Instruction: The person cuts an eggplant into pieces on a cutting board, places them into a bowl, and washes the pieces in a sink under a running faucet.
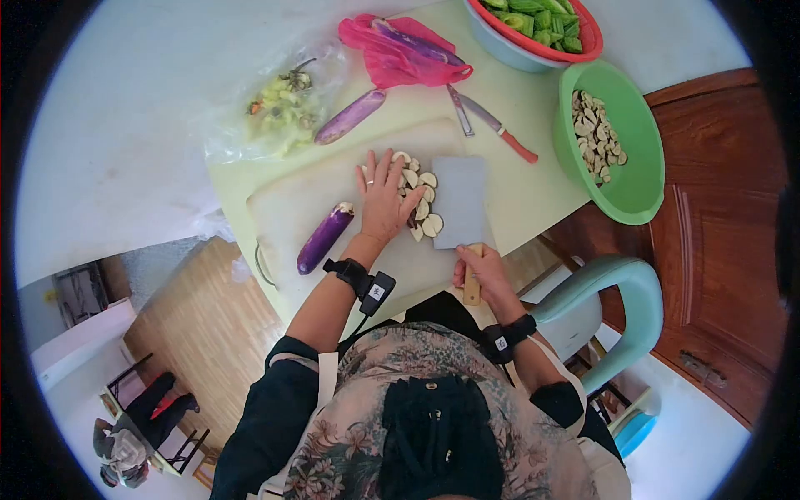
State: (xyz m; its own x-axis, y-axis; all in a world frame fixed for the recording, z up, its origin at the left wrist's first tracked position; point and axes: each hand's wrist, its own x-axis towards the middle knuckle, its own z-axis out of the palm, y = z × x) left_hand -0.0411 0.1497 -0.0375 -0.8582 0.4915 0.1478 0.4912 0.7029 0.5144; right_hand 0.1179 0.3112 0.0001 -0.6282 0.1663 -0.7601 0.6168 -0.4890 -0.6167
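In the head view we take the cutting board as our landmark. On its right half lies a heap of pale aubergine slices. The left hand rests flat on them, fingers spread. Just right of the heap the cleaver lies with its blade broadside up, and the right hand, at the board's near edge, has its fingers wrapped round the wooden handle. A whole purple aubergine lies on the board left of the left hand.

We judge the slices light, soft and a little moist. They would scatter easily, so they are best held down from above or scooped up together. The whole aubergine looks firm and smooth-skinned, so it may roll, and its thick middle is the safest place to grip.

Right of the board, a green bowl holds more slices. Beyond the board's far right corner a red-rimmed basin holds chopped green vegetables. Beyond its far edge a pink bag holds another aubergine, and a clear bag holds trimmings. All of these sit on the pale green surface.
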